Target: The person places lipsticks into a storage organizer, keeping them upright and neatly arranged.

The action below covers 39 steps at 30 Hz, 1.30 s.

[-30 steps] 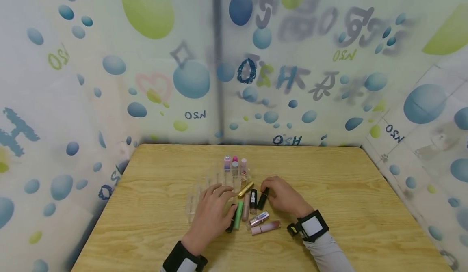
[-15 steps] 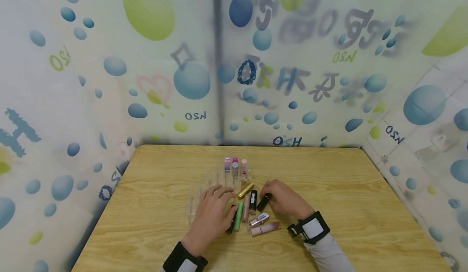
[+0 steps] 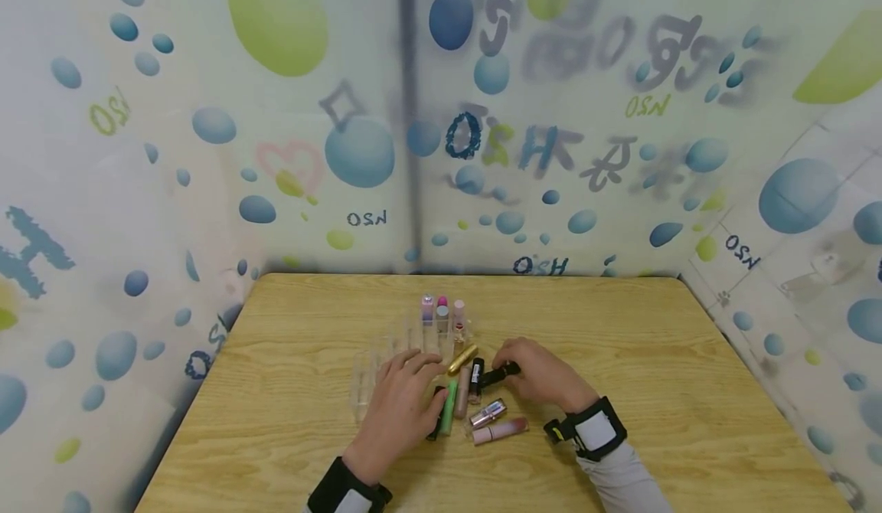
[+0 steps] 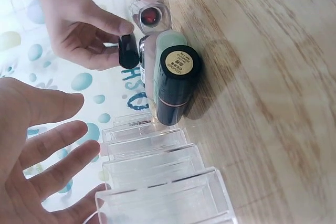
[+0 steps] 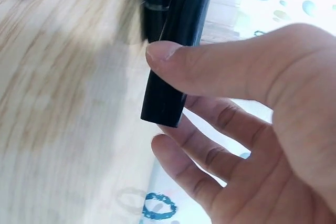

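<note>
My right hand [image 3: 544,375] pinches a black lipstick tube [image 5: 178,51] between thumb and fingers, tilted above the tabletop. In the head view my left hand [image 3: 400,402] hovers over the clear lipstick organizer [image 4: 163,198], its fingers spread and holding nothing in the left wrist view. Beside its thumb lies another black lipstick [image 4: 178,82]. Next to that are a green tube [image 3: 449,407], a brownish tube [image 3: 463,392] and a black-capped lipstick [image 3: 476,379]. A gold lipstick [image 3: 462,360] lies across the organizer's near right side. The left hand hides part of the organizer.
Several lipsticks, including a pink one [image 3: 459,310], stand at the organizer's far end. A silver lipstick [image 3: 488,413] and a pink lip gloss tube [image 3: 500,430] lie nearer the front. The wooden table [image 3: 689,421] meets a patterned wall behind.
The black lipstick in my right hand has turned from nearly upright in the view to a flatter slant. My left hand has stayed in place.
</note>
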Each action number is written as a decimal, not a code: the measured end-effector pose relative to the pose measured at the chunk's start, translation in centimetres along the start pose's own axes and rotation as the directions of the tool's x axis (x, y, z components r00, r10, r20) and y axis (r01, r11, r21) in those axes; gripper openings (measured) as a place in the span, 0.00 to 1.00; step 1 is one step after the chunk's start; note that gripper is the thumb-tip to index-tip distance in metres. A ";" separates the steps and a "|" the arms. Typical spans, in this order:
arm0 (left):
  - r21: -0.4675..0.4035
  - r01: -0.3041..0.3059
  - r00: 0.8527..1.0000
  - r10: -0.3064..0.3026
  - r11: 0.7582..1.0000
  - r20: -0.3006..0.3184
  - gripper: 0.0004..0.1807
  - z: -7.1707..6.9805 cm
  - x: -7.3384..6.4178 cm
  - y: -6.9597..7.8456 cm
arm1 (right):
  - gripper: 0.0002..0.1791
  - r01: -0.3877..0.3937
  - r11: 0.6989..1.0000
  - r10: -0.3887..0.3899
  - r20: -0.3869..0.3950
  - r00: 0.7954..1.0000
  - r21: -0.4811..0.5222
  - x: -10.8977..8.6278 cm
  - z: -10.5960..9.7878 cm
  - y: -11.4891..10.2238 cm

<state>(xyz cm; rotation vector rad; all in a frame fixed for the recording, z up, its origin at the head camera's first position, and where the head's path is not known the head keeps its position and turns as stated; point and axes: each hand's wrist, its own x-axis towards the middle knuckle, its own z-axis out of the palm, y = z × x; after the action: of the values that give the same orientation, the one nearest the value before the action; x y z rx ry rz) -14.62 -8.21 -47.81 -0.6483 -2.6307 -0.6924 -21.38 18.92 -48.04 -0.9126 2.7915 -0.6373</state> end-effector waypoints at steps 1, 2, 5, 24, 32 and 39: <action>-0.002 -0.001 1.000 0.001 1.000 0.000 0.16 0.0 0.0 0.0 | 0.14 0.000 1.000 0.000 0.003 1.000 -0.003 0.0 -0.1 -0.1; -0.003 -0.001 1.000 0.001 1.000 0.000 0.15 0.0 0.0 0.0 | 0.14 -0.001 1.000 0.001 0.006 1.000 -0.005 0.0 -0.2 -0.3; -0.004 -0.007 1.000 0.007 1.000 -0.002 0.15 0.1 0.0 0.0 | 0.13 0.018 1.000 -0.018 0.005 1.000 -0.001 0.0 -0.4 -0.7; -0.024 -0.076 0.997 0.077 0.997 0.032 0.19 0.0 0.0 0.2 | 0.14 0.136 0.978 -0.136 -0.011 0.991 0.160 -0.3 -1.0 -4.5; -0.042 -0.099 0.995 0.099 0.994 0.009 0.15 0.2 0.0 0.2 | 0.16 0.167 0.972 -0.167 -0.016 0.986 0.168 -0.3 -0.8 -4.9; -0.043 -0.119 0.993 0.118 0.992 -0.017 0.12 0.2 0.2 0.2 | 0.15 0.183 0.968 -0.181 -0.024 0.983 0.173 -0.3 -0.7 -4.8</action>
<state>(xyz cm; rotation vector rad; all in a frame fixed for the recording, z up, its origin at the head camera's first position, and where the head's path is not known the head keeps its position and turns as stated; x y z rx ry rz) -14.71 -7.86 -47.84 -0.8020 -2.5460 -0.7186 -18.79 15.87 -45.30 -1.1389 2.6261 -0.8972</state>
